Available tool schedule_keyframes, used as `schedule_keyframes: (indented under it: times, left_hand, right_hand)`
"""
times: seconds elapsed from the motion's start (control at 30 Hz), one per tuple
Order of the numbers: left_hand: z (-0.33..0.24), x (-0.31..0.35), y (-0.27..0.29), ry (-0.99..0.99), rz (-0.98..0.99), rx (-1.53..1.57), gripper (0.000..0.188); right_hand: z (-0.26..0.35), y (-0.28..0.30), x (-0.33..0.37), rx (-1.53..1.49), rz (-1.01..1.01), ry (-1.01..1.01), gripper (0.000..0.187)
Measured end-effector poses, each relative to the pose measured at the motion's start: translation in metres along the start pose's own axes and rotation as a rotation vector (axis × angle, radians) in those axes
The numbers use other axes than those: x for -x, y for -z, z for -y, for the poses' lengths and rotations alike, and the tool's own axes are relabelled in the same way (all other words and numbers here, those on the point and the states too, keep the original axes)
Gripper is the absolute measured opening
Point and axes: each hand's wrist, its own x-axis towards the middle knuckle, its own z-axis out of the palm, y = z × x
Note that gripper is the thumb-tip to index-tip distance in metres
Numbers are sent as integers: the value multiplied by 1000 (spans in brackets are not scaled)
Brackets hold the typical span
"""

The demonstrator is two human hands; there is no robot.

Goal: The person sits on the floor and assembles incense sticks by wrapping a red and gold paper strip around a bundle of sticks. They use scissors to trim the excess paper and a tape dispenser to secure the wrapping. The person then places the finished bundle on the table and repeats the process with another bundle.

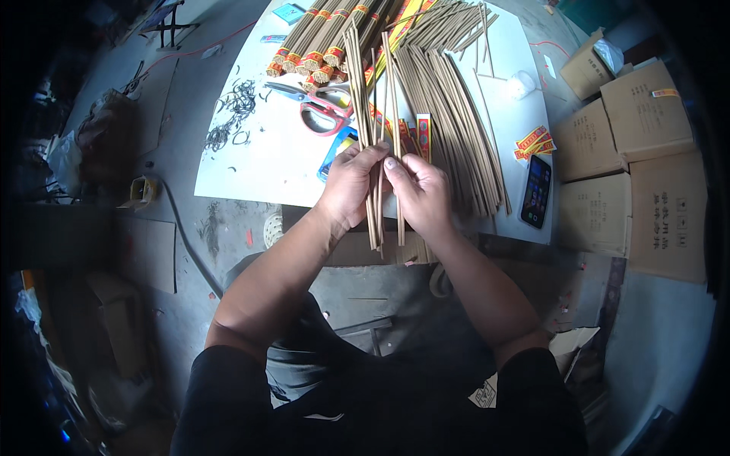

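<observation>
Thin brown incense sticks stand upright in my left hand, its fingers wrapped round them at the table's near edge. Close beside it, my right hand pinches a few more sticks between thumb and fingers. The lower ends of both groups stick out below my hands. A large loose pile of the same sticks fans out on the table to the right. Just beyond my hands lie red and yellow paper labels, partly hidden by sticks.
Banded stick bundles are stacked at the table's far side. Red-handled scissors, a blue tape dispenser and dark rubber bands lie left. A phone and loose labels are right; cardboard boxes stand beyond.
</observation>
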Motion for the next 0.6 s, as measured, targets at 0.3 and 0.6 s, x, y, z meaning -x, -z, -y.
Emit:
schedule_keyframes:
  times: [0.3,0.6]
  left_hand:
    - [0,3,7,-20,80,-11,12]
    - [5,5,-8,-81,-13,8,15]
  right_hand:
    - [1,2,2,73,50,79,36]
    - [-2,9,-1,289,49,48,35]
